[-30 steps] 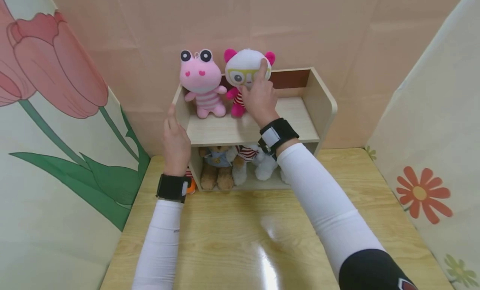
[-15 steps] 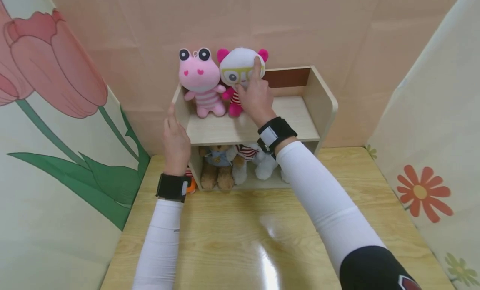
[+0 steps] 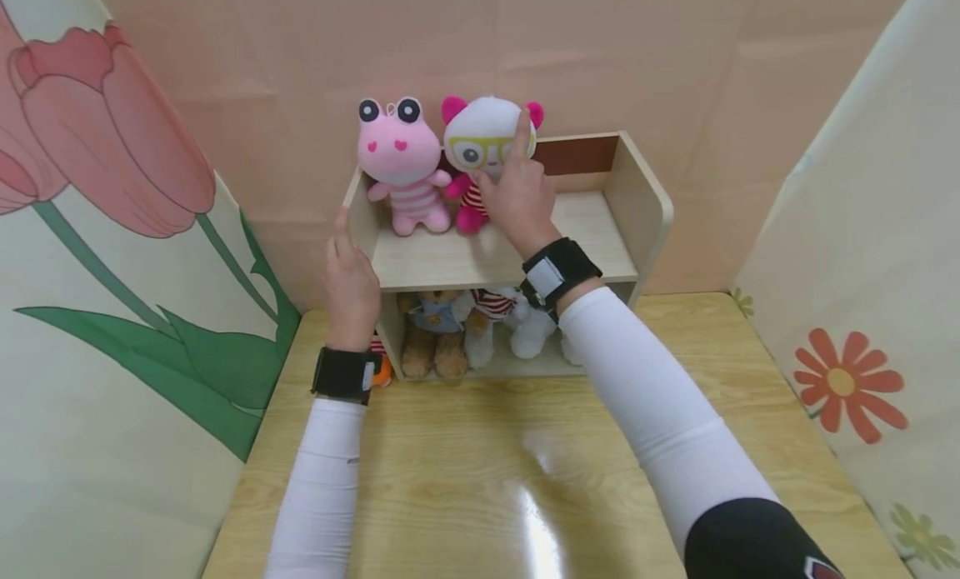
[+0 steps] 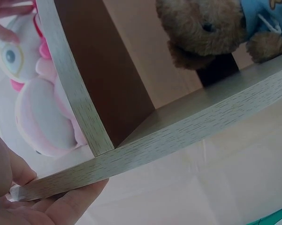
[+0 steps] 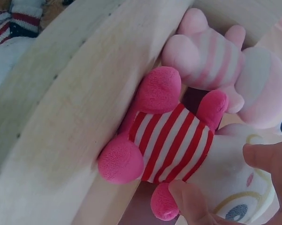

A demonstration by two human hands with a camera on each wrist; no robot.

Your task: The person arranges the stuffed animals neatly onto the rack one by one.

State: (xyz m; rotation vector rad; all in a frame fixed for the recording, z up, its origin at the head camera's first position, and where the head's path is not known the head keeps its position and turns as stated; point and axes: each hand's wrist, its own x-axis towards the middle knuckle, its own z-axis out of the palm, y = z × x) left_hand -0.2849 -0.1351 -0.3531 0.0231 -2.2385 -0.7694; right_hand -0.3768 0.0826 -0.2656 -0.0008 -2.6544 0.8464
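Note:
A white-headed plush panda (image 3: 487, 117) with pink ears, yellow glasses and a red-striped shirt stands on the upper shelf. My right hand (image 3: 517, 200) grips it from the front, thumb across its face, index finger straight up the forehead and other fingers at its side by a pink arm. My left hand (image 3: 351, 291) holds the left side panel (image 4: 61, 180) of the small wooden shelf (image 3: 450, 258), thumb on one face and fingers on the other. Left of the panda, a pink plush hippo (image 3: 401, 158) with striped belly stands by that panel.
On the lower level sit a brown teddy bear (image 3: 433, 337) in a blue top and several pale plush toys, partly hidden by the right arm. Something orange and striped (image 3: 382, 369) shows behind the left wrist. The shelf stands on a wood-grain table (image 3: 450, 471) against a back wall.
My right hand shifts the panda left towards the hippo, then slightly back right, the toy moving with it. My left hand stays on the side panel.

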